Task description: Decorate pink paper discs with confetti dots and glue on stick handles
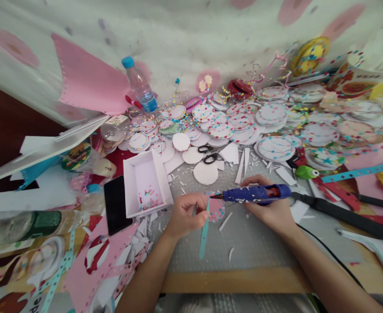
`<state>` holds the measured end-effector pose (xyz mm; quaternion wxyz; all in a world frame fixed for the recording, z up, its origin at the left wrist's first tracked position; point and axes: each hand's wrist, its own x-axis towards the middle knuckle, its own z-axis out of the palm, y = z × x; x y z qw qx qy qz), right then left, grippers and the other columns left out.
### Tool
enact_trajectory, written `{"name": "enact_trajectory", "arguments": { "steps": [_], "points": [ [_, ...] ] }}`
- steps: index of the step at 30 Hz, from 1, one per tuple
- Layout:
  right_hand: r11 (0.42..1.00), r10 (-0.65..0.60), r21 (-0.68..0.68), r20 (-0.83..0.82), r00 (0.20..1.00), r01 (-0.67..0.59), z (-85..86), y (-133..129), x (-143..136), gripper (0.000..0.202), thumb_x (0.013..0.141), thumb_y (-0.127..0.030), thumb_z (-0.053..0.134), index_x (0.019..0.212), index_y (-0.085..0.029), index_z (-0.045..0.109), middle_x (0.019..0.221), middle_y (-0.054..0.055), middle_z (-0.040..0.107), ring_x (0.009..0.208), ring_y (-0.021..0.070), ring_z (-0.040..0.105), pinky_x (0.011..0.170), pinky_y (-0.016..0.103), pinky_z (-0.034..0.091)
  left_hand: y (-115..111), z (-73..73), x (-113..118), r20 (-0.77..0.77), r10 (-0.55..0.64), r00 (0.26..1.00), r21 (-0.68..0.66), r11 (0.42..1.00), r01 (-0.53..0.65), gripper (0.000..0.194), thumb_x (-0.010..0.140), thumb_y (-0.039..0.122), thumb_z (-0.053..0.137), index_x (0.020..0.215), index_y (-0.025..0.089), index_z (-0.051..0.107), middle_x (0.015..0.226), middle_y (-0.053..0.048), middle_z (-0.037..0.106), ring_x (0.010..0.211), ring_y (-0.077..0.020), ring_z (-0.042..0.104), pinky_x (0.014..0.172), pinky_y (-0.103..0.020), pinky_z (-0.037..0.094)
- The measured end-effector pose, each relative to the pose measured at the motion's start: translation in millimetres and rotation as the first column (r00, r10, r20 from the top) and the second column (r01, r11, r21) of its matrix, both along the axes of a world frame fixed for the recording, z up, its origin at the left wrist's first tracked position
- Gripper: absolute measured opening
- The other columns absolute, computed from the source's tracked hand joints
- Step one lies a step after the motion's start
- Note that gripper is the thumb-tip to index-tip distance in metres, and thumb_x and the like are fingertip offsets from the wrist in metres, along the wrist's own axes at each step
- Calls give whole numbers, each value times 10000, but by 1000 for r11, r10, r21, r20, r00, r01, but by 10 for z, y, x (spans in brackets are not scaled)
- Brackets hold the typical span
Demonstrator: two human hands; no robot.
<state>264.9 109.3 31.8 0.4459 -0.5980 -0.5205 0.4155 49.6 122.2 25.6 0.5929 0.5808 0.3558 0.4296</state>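
Observation:
My left hand (185, 215) pinches the upper part of a narrow teal paper strip (203, 241), whose lower end hangs toward the front of the table. In my right hand (274, 214) is a blue hot glue gun (253, 194), held level with its dark nozzle pointing left. The nozzle tip is close to the strip's top, beside my left fingers; whether they touch I cannot tell. Just behind the strip, under the nozzle, a pink round paper disc (216, 209) with coloured dots along its edge is partly hidden. A thin paper scrap (225, 221) lies near it.
A grey cutting mat (253, 252) covers the work area. To the left stand a white box (129, 191) with confetti and a black phone (113, 213). Black-handled scissors (210, 159), white discs (206, 174) and piles of dotted discs (273, 148) lie behind. A bottle (142, 89) stands farther back.

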Motion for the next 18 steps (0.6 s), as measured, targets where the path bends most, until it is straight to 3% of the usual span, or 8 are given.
{"name": "enact_trajectory", "arguments": {
  "steps": [7, 11, 15, 18],
  "points": [
    [999, 43, -1, 13, 999, -43, 0, 2, 43, 237, 633, -200, 630, 857, -235, 560, 686, -27, 601, 510, 127, 494, 485, 254, 372, -3, -4, 6, 26, -3, 1000, -6, 1000, 3, 236, 685, 194, 623, 524, 182, 451, 524, 28, 473, 555, -116, 427, 592, -269, 354],
    [995, 70, 58, 143, 987, -79, -42, -2, 86, 260, 637, -187, 640, 875, -240, 550, 578, -62, 528, 460, 121, 455, 455, 245, 340, -9, -17, 2, 7, 9, 1000, -48, 999, -8, 232, 668, 216, 631, 522, 184, 453, 527, 23, 470, 561, -123, 434, 586, -270, 361],
    [987, -19, 157, 204, 979, -14, -11, -7, 160, 263, 667, -199, 642, 905, -242, 539, 536, -82, 440, 444, 116, 411, 446, 243, 313, 1, -14, -14, 15, 27, 1000, -43, 999, -26, 224, 652, 201, 623, 517, 179, 446, 536, 29, 469, 550, -113, 431, 575, -257, 355],
    [973, -77, 229, 271, 959, 14, 38, -29, 329, 357, 700, -243, 629, 1033, -242, 503, 631, -51, 503, 524, 147, 502, 498, 262, 388, 20, -1, -35, 29, 62, 998, -31, 998, -61, 216, 647, 184, 608, 511, 174, 441, 532, 34, 465, 551, -107, 429, 577, -247, 349]
  ]
}}
